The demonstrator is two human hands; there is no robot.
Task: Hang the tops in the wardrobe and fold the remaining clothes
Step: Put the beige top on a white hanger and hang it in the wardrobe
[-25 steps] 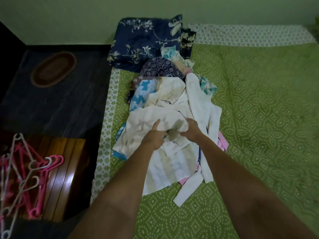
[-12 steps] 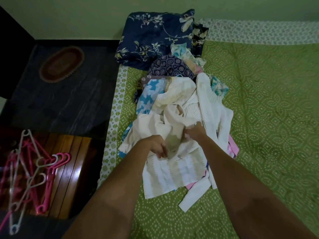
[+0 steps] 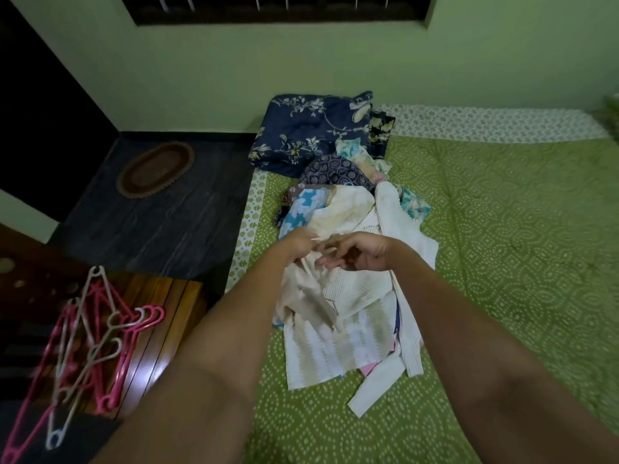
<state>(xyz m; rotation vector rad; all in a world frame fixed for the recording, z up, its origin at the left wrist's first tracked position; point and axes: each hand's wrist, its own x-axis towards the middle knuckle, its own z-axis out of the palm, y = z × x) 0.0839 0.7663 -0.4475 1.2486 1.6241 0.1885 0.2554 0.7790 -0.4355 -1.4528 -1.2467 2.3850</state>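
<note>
Lifting a cream top off the pile on the bed, the left hand pinches a bunch of its cloth, fingers curled tight around it. The right hand hovers just beside, at 3 o'clock of the left, its fingers loosely spread and holding nothing that I can make out.

That top looks thin, light and limp; it hangs in soft folds below the grip and will likely drag neighbours up with it. Taking it at the two shoulder seams or the neckline should let it fall open for a hanger.

Under it lie a ribbed white garment, a cream-and-white woven print, and a blue-and-white floral piece at 11 o'clock. Thin pink and pale plastic hangers lie tangled on a glossy wooden surface at 9 o'clock, hooks likely to snag each other.
</note>
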